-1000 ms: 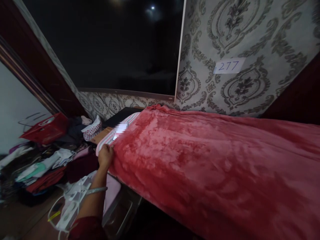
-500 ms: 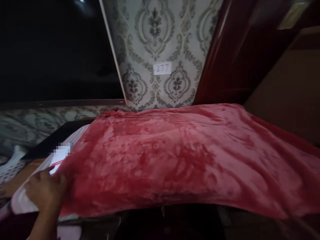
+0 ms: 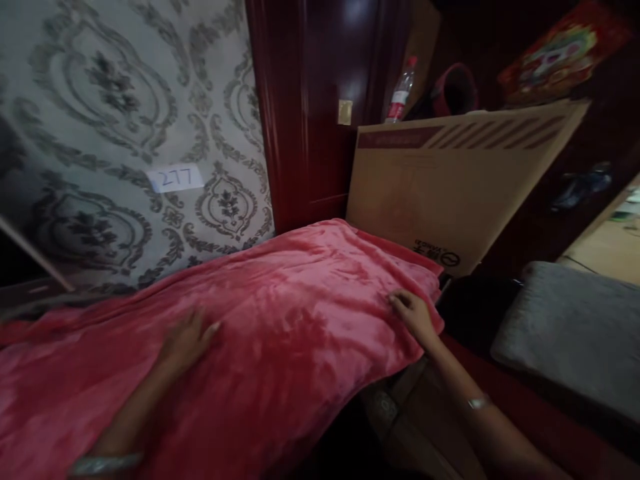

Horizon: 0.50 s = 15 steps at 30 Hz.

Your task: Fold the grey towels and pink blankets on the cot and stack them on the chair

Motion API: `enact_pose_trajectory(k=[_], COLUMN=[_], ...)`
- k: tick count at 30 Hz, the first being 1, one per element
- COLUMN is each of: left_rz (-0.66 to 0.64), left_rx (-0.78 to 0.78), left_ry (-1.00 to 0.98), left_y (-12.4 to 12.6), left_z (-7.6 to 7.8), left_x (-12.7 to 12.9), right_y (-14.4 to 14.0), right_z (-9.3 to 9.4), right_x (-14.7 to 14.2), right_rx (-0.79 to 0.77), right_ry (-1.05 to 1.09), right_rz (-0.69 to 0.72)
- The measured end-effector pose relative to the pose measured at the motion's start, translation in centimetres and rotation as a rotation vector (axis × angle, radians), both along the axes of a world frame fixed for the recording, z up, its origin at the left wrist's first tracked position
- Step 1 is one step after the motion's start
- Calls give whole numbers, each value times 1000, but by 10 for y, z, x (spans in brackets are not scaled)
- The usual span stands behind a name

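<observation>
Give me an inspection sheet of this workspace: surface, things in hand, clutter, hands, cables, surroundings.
Surface: a raised flat top, fully covered by the red fleece blanket; its own material is hidden.
Things in hand: the blanket lies spread out, its right end draped over the edge.
Clutter: a cardboard box stands behind the blanket's right end; a plastic bottle stands above it; a grey cushion lies to the right.
Hands: left hand flat on the blanket, fingers spread; right hand resting on the blanket near its right edge, grip unclear.
Cables: nothing seen.
Surroundings: patterned wallpaper with a label reading 277; dark red wooden frame beside it.
</observation>
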<state>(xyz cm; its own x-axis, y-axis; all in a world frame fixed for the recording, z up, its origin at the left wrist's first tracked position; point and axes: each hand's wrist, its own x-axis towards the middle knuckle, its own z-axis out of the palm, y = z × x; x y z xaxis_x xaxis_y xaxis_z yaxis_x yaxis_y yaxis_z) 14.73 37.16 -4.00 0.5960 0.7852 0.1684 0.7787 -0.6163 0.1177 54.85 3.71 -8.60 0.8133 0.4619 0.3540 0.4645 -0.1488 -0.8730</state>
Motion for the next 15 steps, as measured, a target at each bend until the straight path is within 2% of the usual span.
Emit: enact_pose_trajectory(k=[3,5,10,15], left_rz=[33,63,28,45], left_rx=[29,72,159,137], left_ry=[70,111,145,65], left_y=[-6,-11,-9,9], left_z=[-8,-21,-50,-64], left_x=[48,64,65,57], right_y=[48,74,120,153], right_z=[20,30,40,37], right_x=[47,83,164,213], right_rx=[-27,-64,-240,-441], right_ry=[42,37,38,53], right_rz=[-93,-170,-308,-271])
